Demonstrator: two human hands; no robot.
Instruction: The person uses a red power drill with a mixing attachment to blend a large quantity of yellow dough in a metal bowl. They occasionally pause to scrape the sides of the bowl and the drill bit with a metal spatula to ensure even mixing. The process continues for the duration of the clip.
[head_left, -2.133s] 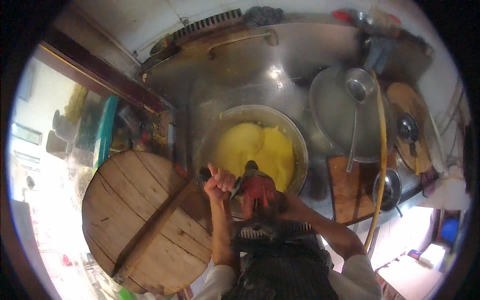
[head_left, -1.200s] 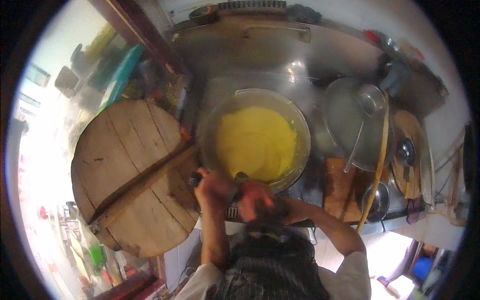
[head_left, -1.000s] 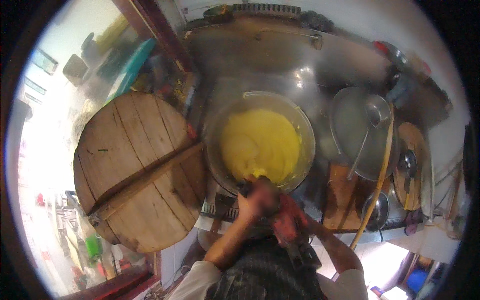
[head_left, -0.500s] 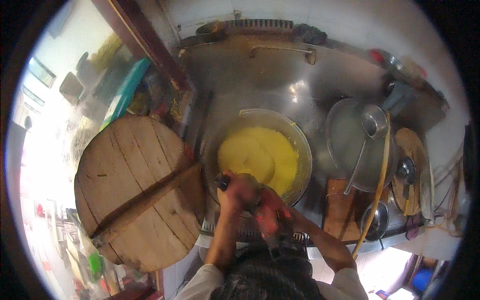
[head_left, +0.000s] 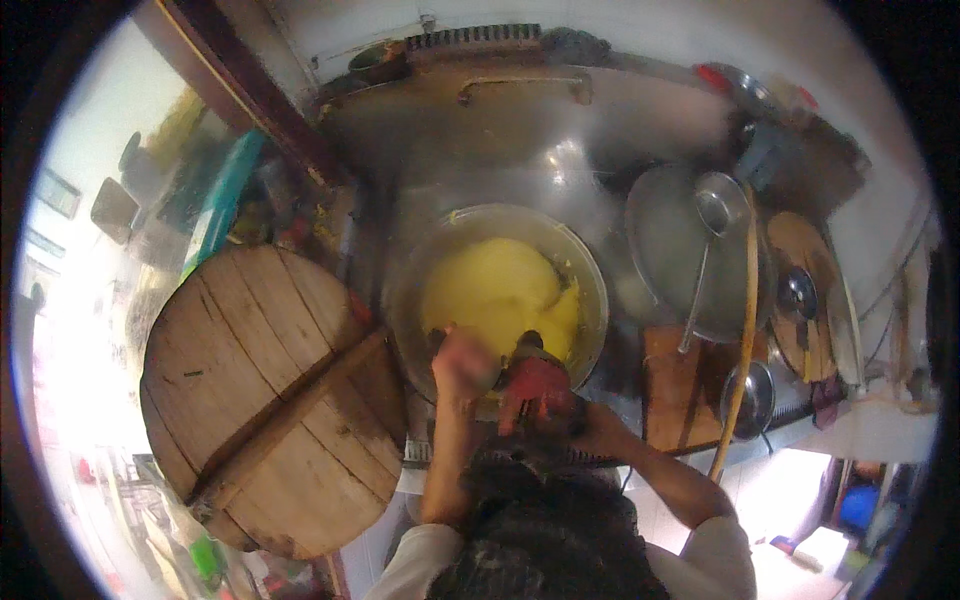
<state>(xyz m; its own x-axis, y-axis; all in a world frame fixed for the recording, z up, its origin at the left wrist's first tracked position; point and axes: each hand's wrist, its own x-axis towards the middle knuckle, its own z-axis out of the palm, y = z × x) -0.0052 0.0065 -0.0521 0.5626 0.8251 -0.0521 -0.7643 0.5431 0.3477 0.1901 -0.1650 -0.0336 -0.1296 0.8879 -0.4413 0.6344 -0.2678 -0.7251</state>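
Observation:
A large round metal pot [head_left: 598,290] holds a thick, smooth yellow mass [head_left: 490,275], heaped and folded toward the right. Over the pot's near rim is a red and black hand-held power tool [head_left: 540,393], its dark front end above the yellow mass. My left hand [head_left: 463,365] is blurred but looks closed on a dark side handle of the tool. From the right, my right hand [head_left: 597,430] wraps the rear of the tool, its fingers mostly hidden. Whatever the tool carries below its front end is out of sight.
A round wooden lid [head_left: 270,390] with a crossbar lies left of the pot. To the right are a metal basin [head_left: 650,240], a long-handled ladle [head_left: 715,210], a wooden pole [head_left: 750,320] and a brown board [head_left: 675,390]. A bent metal pipe [head_left: 525,82] runs along the back.
The tool has swung rightward over the pot and looks more upright, with both hands still at it. The yellow mass has shifted from a flat swirl to a folded heap. The view has moved slightly.

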